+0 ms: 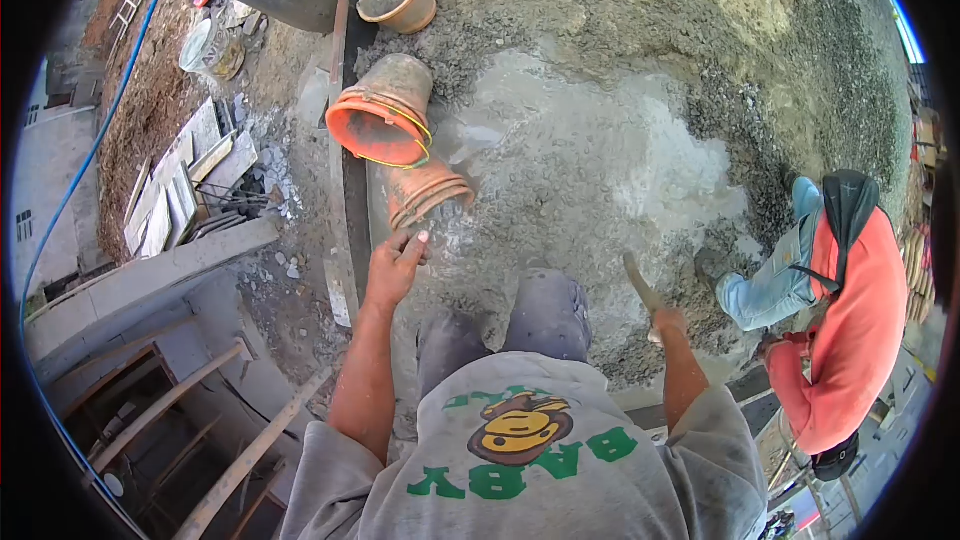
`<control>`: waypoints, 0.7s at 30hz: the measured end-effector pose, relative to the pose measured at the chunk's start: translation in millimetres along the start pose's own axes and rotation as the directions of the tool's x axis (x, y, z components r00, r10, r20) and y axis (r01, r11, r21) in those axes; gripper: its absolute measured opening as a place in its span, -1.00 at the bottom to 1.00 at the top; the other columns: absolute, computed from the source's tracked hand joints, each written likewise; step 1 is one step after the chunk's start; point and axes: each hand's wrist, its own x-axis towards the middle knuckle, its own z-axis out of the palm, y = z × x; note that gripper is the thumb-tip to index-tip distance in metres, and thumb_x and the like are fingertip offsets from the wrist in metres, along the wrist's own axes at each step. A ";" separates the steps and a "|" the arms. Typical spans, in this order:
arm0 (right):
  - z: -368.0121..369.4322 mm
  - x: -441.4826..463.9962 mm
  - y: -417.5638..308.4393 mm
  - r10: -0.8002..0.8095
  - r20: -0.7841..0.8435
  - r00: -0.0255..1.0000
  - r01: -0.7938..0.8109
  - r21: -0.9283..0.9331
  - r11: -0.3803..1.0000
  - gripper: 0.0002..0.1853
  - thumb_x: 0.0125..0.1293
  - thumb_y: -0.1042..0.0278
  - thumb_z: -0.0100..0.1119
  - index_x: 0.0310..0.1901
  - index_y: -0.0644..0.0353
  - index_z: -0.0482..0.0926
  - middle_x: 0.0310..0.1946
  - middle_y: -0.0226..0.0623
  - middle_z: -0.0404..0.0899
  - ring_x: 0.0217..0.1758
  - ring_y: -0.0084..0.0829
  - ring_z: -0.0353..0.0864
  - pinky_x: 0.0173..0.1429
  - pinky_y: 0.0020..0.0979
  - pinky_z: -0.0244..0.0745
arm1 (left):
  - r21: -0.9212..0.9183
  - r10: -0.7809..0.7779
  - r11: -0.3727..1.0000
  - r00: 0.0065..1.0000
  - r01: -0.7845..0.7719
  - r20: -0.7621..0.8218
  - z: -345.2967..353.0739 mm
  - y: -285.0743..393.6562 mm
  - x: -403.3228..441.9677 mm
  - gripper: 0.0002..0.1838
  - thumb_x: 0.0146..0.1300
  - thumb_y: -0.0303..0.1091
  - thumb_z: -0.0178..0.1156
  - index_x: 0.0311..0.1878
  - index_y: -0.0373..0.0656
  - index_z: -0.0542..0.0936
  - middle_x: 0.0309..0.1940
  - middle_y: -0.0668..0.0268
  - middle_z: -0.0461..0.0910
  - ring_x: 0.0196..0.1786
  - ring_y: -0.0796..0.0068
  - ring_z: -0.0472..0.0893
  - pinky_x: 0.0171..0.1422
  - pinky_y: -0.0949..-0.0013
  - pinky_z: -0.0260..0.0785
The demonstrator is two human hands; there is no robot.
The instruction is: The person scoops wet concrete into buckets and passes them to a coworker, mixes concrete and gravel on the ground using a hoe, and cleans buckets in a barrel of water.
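My left hand [397,262] is closed, its curled fingers at the near rim of a tilted orange bucket [428,190] coated in grey cement. Just beyond that bucket, a second orange bucket [385,100] with a yellow handle lies on its side, its mouth facing me. In my right hand [668,322] is a short wooden handle [641,281], with the fingers wrapped round it. I cannot make out any tool head on it. Wet grey concrete mix [560,180] spreads over the ground in front of my knees.
Another bucket [398,0] stands beyond, beside a long board edge [345,160]. A person in a red top [855,290] bends at the right. Gravel [840,70] lies far right. Broken tiles [180,190] and a blue hose [75,170] are left, above a lower opening with wooden beams [250,450].
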 end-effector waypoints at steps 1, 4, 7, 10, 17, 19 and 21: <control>-3.8 -9.3 -13.2 0.054 0.095 0.994 -0.061 0.071 0.996 -0.51 0.12 0.15 0.04 0.02 0.31 0.53 0.02 0.00 0.54 0.02 -0.06 0.59 0.02 -0.20 0.54 | 0.007 -0.020 1.000 0.998 0.021 -0.062 -9.1 -23.2 3.6 -0.64 0.30 -0.11 0.11 -0.35 -0.28 0.56 -0.54 0.32 0.57 -0.46 0.59 0.50 -0.33 0.47 0.35; -60.5 -42.9 -50.9 0.084 0.094 0.992 -0.096 0.136 0.986 -0.59 0.14 0.14 0.09 -0.08 0.28 0.59 -0.07 0.01 0.58 -0.10 -0.06 0.64 -0.14 -0.17 0.60 | -0.094 -0.220 0.975 0.937 0.202 -0.273 -31.1 -76.1 -19.8 -0.61 0.29 -0.06 0.11 -0.36 -0.26 0.57 -0.57 0.33 0.55 -0.51 0.58 0.49 -0.39 0.48 0.32; -88.8 -29.1 -67.0 -0.016 0.187 0.982 0.010 0.035 0.999 -0.53 0.14 0.14 0.10 -0.01 0.35 0.54 -0.01 -0.04 0.57 -0.02 -0.08 0.61 -0.19 -0.18 0.62 | -0.248 -0.377 0.920 0.859 0.304 -0.347 -42.1 -140.8 -62.8 -0.60 0.27 -0.07 0.13 -0.44 -0.28 0.56 -0.61 0.30 0.56 -0.55 0.58 0.49 -0.45 0.46 0.31; -113.5 -52.7 -96.4 -0.130 0.097 0.987 0.144 -0.153 0.978 -0.56 0.14 0.19 0.10 -0.01 0.33 0.55 -0.02 -0.02 0.56 -0.03 -0.11 0.62 -0.17 -0.19 0.61 | -0.415 -0.529 0.837 0.724 0.358 -0.443 -35.8 -186.9 -109.1 -0.60 0.27 -0.08 0.13 -0.45 -0.28 0.56 -0.62 0.31 0.55 -0.58 0.58 0.48 -0.49 0.47 0.28; -219.4 -109.3 -117.8 -0.524 -0.140 0.840 0.360 -0.580 0.731 -0.57 0.09 0.24 0.14 -0.03 0.31 0.47 -0.08 0.05 0.57 0.01 -0.05 0.58 0.08 -0.17 0.49 | -0.484 -0.617 0.778 0.632 0.400 -0.469 63.5 -288.2 -143.7 -0.63 0.25 -0.08 0.13 -0.38 -0.26 0.57 -0.59 0.27 0.58 -0.57 0.51 0.49 -0.48 0.42 0.30; -227.0 -115.5 -125.0 -0.619 -0.204 0.759 0.405 -0.597 0.693 -0.59 0.07 0.26 0.15 -0.06 0.31 0.46 -0.13 0.06 0.58 -0.02 -0.03 0.59 0.08 -0.16 0.48 | -0.413 -0.569 0.815 0.695 0.406 -0.440 78.0 -284.9 -113.4 -0.62 0.23 -0.08 0.15 -0.37 -0.29 0.58 -0.58 0.24 0.59 -0.54 0.47 0.52 -0.42 0.36 0.34; -229.0 -131.1 -126.8 -0.664 -0.256 0.702 0.425 -0.597 0.680 -0.61 0.05 0.28 0.16 -0.10 0.32 0.44 -0.16 0.07 0.58 -0.05 -0.02 0.60 0.06 -0.14 0.49 | -0.356 -0.543 0.831 0.760 0.427 -0.357 86.8 -252.5 -111.4 -0.64 0.19 -0.10 0.19 -0.35 -0.29 0.61 -0.57 0.21 0.60 -0.49 0.40 0.55 -0.30 0.27 0.38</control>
